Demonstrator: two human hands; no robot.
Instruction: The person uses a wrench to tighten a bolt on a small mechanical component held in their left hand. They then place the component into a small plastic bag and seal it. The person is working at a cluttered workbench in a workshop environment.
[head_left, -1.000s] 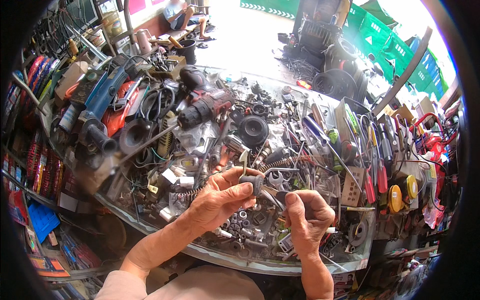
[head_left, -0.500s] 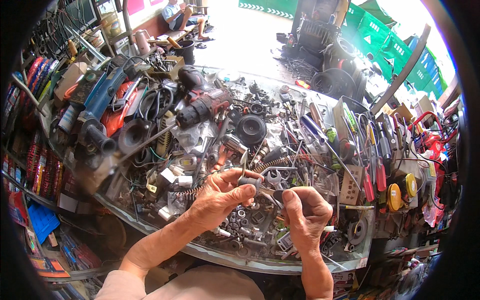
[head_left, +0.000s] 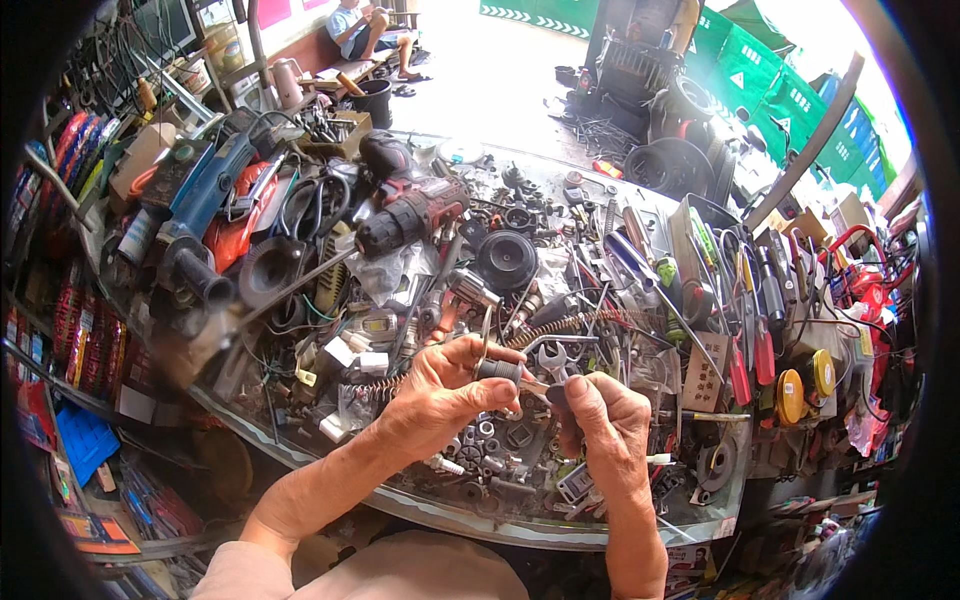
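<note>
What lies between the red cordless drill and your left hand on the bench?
In the head view, between the red cordless drill and the left hand lie crumpled clear plastic bags and a coiled spring.

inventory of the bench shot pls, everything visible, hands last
Red-and-black cordless power drill: 1, upper middle of bench.
Blue-bodied power tool: 1, far left.
Black round ribbed cap: 1, centre.
Long coiled rusty metal spring: 1, just beyond the hands.
Red-handled screwdrivers: at least 2, right side.
Yellow round tape measures: 2, right edge.
Loose grey nuts and bolts: many, uncountable, under the hands.
Glass-topped bench: 1, near rim bare.
Seated person: 1, background top.
Small dark metal part: 1, in left-hand fingers.
Left hand: gripping that part.
Right hand: pinching its tip.
</note>
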